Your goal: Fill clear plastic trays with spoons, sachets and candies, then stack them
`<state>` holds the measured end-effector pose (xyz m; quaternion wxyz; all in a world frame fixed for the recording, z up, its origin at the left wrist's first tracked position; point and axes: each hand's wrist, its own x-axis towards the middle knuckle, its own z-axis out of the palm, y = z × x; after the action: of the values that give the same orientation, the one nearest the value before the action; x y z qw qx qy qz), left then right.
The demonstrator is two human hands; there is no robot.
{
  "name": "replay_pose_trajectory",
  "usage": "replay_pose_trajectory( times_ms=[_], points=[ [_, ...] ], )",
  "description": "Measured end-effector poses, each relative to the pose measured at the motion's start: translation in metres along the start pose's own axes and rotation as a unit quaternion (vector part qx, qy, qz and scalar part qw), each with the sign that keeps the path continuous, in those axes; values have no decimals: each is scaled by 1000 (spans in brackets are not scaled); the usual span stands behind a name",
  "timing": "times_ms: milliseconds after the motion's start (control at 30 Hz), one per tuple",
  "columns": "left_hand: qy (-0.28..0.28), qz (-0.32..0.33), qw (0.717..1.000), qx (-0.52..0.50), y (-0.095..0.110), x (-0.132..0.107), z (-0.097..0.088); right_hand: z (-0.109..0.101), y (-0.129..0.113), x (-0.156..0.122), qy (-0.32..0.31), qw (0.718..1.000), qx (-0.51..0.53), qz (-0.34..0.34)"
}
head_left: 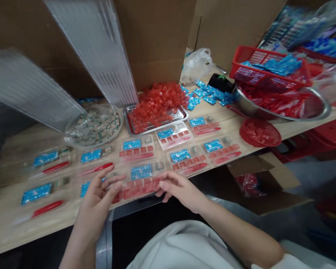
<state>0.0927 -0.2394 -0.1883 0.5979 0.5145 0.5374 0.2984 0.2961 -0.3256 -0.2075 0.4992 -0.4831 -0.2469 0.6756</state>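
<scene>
The right hand (182, 190) bends its fingers (164, 184) over the right end of the clear tray (141, 179), thumb under the edge, pinching it; the left hand (96, 196) is spread loose, fingertips touching the tray's left end; the tray lies between both hands at lower centre, on the table's (5, 209) near edge; more filled trays (184, 155) lie in rows above; beyond them, at centre frame, sits a steel pan (183, 112) of red pieces.

Single head cam, looking forward and down, sitting close over the tabletop (5, 209) near edge, facing the cardboard boxes (156, 37) behind.
</scene>
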Motion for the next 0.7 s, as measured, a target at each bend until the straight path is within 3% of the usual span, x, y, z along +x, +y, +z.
replay_pose_trajectory(
  times_ms=[67,167,267,333,400,500,600,700],
  points=[
    [-6,8,1000,-4,4,-2,2,-1,-5,-4,-10,1000,5,8],
    [11,54,998,-16,1,-4,-7,-9,-14,-9,28,1000,6,0],
    [128,107,984,60,-11,-5,-36,-16,-21,-5,67,998,-4,5],
    [180,93,974,101,-19,-8,-56,-12,-22,5,40,998,-28,29],
    [150,44,987,45,-23,-12,-68,5,-20,20,-11,997,-58,51],
    [75,-5,994,-82,-20,-16,-71,44,-17,46,-78,992,-72,75],
    [118,9,988,-96,-10,-14,-78,76,-16,68,-106,986,-106,77],
    [156,14,984,-82,-3,-11,-100,82,-14,79,-109,973,-199,41]
  ],
)
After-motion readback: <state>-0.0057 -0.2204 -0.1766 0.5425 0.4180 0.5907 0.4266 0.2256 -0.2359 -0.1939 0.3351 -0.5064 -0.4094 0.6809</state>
